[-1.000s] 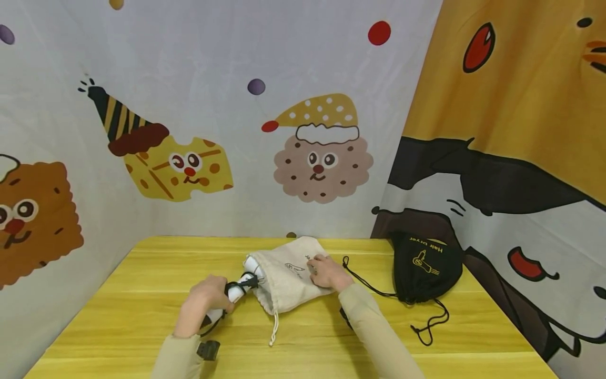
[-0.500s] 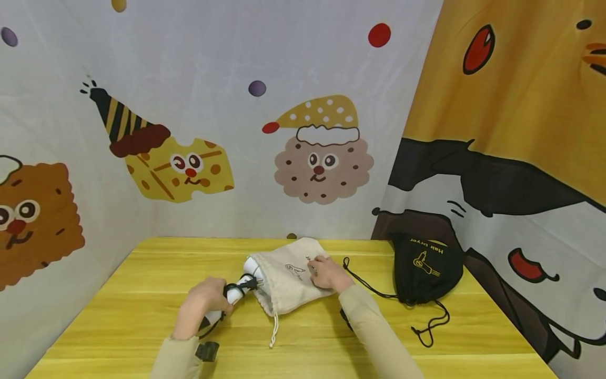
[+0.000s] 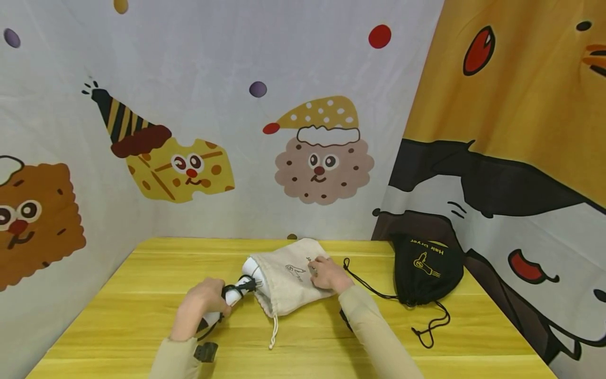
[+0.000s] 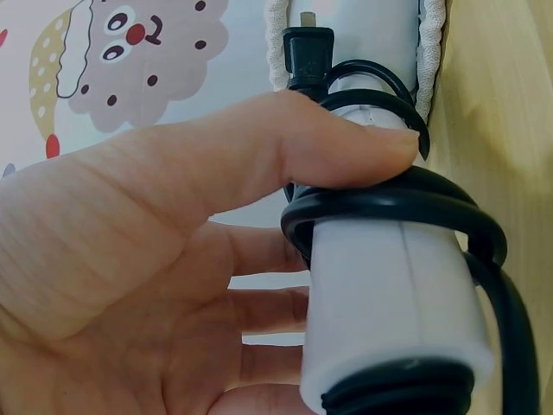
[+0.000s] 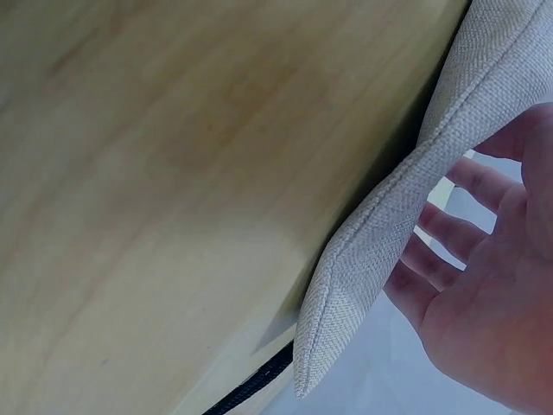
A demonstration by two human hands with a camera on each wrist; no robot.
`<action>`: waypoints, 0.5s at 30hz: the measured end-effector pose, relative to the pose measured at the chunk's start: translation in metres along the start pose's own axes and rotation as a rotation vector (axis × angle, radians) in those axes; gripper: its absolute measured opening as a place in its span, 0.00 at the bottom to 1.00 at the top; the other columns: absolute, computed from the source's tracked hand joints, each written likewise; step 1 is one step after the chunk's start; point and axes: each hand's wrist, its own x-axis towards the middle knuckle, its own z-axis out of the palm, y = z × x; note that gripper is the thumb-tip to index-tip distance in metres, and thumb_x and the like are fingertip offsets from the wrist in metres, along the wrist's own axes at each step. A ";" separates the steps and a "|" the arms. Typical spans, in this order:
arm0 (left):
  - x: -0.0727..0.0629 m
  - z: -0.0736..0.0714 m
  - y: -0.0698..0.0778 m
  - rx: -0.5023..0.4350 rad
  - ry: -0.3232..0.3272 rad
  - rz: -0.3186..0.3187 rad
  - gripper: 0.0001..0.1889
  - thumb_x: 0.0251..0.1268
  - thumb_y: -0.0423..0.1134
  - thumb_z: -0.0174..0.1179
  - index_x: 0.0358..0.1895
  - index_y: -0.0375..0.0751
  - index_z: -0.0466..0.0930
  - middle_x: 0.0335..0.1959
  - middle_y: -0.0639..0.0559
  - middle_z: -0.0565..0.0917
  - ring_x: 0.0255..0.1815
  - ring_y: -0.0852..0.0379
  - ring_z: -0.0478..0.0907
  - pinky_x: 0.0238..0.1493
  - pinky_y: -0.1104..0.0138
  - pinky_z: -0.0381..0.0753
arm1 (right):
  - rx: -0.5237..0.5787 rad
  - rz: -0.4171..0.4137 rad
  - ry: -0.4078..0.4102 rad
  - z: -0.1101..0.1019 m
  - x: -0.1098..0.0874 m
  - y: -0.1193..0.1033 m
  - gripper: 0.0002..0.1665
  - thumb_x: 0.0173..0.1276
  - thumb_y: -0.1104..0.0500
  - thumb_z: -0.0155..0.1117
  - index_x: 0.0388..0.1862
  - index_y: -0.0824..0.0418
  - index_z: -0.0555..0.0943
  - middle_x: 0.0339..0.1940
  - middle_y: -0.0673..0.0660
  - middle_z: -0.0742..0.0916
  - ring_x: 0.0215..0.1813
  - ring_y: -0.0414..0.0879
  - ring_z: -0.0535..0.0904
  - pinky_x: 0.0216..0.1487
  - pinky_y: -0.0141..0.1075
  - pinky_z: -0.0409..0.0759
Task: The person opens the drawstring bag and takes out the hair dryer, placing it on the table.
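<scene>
A white hair dryer [image 3: 234, 296] with a black cord wound round its handle lies partly inside a beige drawstring bag [image 3: 289, 300]. Its handle sticks out of the bag's mouth on the left, and the rest is hidden by cloth. My left hand [image 3: 204, 301] grips that handle; in the left wrist view the thumb crosses the black cord [image 4: 389, 206] near the plug [image 4: 308, 54]. At the bag's closed end, my right hand [image 3: 329, 273] holds the cloth. The right wrist view shows its fingers [image 5: 449, 233] partly hidden by the bag.
A black drawstring bag [image 3: 428, 273] printed "Hair Dryer" lies at the table's right edge, its black strings [image 3: 430, 331] trailing on the wood. Behind the yellow wooden table [image 3: 118, 300] hangs a curtain [image 3: 246, 210] with cartoon figures.
My left hand has drawn the hair dryer slightly to the left, so a little more of it shows at the bag's mouth. The right hand has stayed on the beige bag.
</scene>
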 end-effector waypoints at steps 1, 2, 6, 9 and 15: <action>0.000 0.000 0.000 -0.001 -0.001 0.000 0.20 0.37 0.36 0.72 0.36 0.33 0.74 0.27 0.47 0.75 0.27 0.53 0.71 0.27 0.64 0.73 | -0.001 0.000 0.000 0.000 0.000 0.000 0.26 0.69 0.52 0.55 0.66 0.52 0.71 0.69 0.56 0.71 0.70 0.57 0.66 0.66 0.53 0.70; 0.000 0.000 0.000 -0.003 -0.001 0.000 0.21 0.37 0.36 0.72 0.36 0.33 0.74 0.27 0.47 0.75 0.28 0.53 0.71 0.27 0.64 0.73 | -0.001 0.000 0.000 0.000 0.000 -0.001 0.26 0.69 0.52 0.55 0.66 0.53 0.71 0.69 0.56 0.71 0.70 0.57 0.66 0.66 0.53 0.70; 0.000 0.000 -0.001 -0.010 0.000 -0.003 0.20 0.37 0.36 0.72 0.36 0.33 0.74 0.27 0.47 0.76 0.28 0.53 0.71 0.27 0.64 0.73 | 0.001 0.002 0.002 -0.001 -0.001 -0.001 0.26 0.69 0.53 0.56 0.66 0.53 0.71 0.69 0.57 0.71 0.69 0.57 0.67 0.65 0.53 0.70; 0.000 0.000 -0.002 -0.013 0.003 -0.004 0.20 0.36 0.35 0.72 0.35 0.33 0.75 0.27 0.47 0.76 0.28 0.53 0.71 0.27 0.64 0.73 | 0.001 0.002 0.004 -0.002 -0.001 -0.002 0.26 0.69 0.53 0.56 0.66 0.53 0.72 0.69 0.57 0.72 0.69 0.57 0.67 0.65 0.53 0.70; -0.001 -0.001 -0.003 -0.018 0.005 0.001 0.19 0.37 0.35 0.72 0.35 0.33 0.75 0.27 0.47 0.76 0.28 0.53 0.71 0.28 0.63 0.73 | 0.002 0.007 0.000 -0.002 -0.001 -0.002 0.26 0.70 0.52 0.55 0.66 0.53 0.71 0.69 0.57 0.72 0.69 0.57 0.67 0.65 0.53 0.70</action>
